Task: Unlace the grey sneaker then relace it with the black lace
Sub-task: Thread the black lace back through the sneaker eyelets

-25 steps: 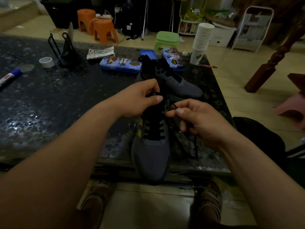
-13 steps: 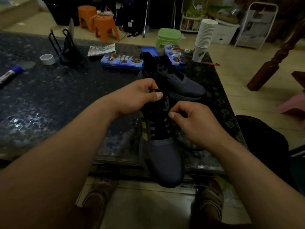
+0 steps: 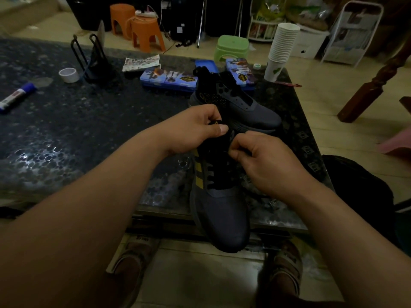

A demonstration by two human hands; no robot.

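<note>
The dark speckled surface (image 3: 66,134) carries the grey sneaker (image 3: 222,214) straight ahead of the person. Its long axis runs away from the body, the toe overhangs the near edge and the collar is raised between both hands. A second sneaker (image 3: 255,110) lies just behind. The left hand (image 3: 195,130) clasps the top of the tongue, thumb over fingers. The right hand (image 3: 264,161), equally near, has curled fingers pinching the black lace (image 3: 213,172) at the upper right eyelets. Three yellow stripes mark the sneaker's side. Print on the blue tins (image 3: 169,80) and the glue stick (image 3: 17,94) is too small to read.
</note>
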